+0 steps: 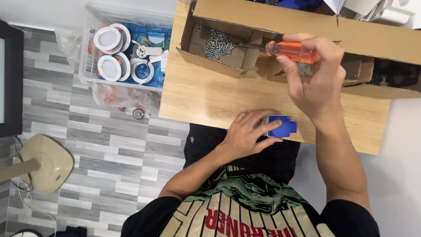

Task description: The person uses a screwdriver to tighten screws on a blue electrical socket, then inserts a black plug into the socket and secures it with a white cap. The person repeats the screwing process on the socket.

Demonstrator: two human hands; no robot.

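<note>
My left hand (250, 131) rests on the near edge of a wooden table (206, 94), fingers pinching a small blue plastic square part (283, 125). My right hand (313, 77) is raised above the table and grips an orange-handled screwdriver (291, 51). Its metal shaft points left into an open cardboard box (272, 22), with the tip at a pile of small silver screws (217, 44) in the box's left compartment.
A clear plastic crate (94, 48) on the floor at the left holds several round white lamp fittings (109, 39). A crumpled plastic bag (127, 98) lies beside it. A beige fan base (44, 162) stands on the grey plank floor at the far left.
</note>
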